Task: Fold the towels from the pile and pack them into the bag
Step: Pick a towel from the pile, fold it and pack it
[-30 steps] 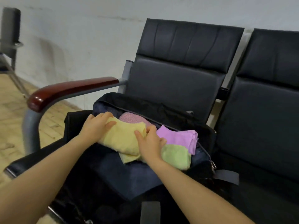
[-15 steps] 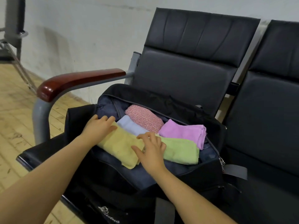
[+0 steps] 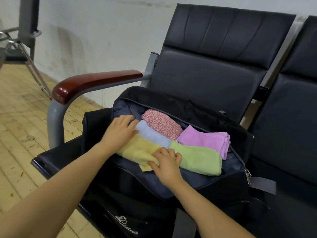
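Note:
An open black bag [image 3: 197, 110] with a navy lining sits on a black seat. Inside lie several folded towels: a yellow towel [image 3: 139, 152] at the front left, a green towel [image 3: 199, 158] to its right, a pale blue towel [image 3: 152, 135] behind, a pink-red speckled towel [image 3: 163, 123] at the back, and a purple towel [image 3: 205, 140] at the right. My left hand [image 3: 120, 131] lies flat on the yellow towel's far left end. My right hand [image 3: 165, 163] presses the yellow towel's near right end, fingers curled over its edge.
The bag rests on a row of black padded seats [image 3: 214, 69] against a white wall. A red-brown wooden armrest [image 3: 92, 83] on a grey metal post stands left of the bag. Wooden floor [image 3: 20, 117] and another chair's metal legs [image 3: 30, 62] lie to the left.
The yellow towel has gone from being held above the bag to lying flat in it, front left. Both hands lowered with it, and the blue and speckled towels came into sight.

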Demonstrator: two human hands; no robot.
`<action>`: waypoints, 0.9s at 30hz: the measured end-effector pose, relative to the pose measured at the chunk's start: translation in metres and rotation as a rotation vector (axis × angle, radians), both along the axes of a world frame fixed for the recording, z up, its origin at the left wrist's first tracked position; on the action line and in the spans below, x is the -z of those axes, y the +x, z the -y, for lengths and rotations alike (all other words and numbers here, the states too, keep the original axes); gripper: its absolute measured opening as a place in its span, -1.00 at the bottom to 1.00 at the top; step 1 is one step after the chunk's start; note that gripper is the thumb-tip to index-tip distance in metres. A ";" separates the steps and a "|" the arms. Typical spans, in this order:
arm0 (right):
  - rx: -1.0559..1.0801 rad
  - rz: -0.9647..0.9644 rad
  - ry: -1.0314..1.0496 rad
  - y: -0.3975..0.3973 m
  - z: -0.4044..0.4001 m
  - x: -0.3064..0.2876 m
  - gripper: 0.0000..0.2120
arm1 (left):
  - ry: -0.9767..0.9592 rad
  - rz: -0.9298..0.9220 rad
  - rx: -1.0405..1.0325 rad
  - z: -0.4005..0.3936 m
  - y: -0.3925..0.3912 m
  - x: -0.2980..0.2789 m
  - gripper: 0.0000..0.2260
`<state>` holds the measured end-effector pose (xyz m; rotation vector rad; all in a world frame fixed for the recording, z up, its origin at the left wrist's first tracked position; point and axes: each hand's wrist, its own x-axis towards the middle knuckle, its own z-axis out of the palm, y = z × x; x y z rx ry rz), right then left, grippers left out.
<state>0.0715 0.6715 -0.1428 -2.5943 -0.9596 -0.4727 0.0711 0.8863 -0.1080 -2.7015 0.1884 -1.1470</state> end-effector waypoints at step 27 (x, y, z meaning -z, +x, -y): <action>-0.267 -0.197 -0.115 0.012 0.024 -0.020 -0.67 | -0.100 -0.397 0.262 0.009 -0.032 0.022 -0.38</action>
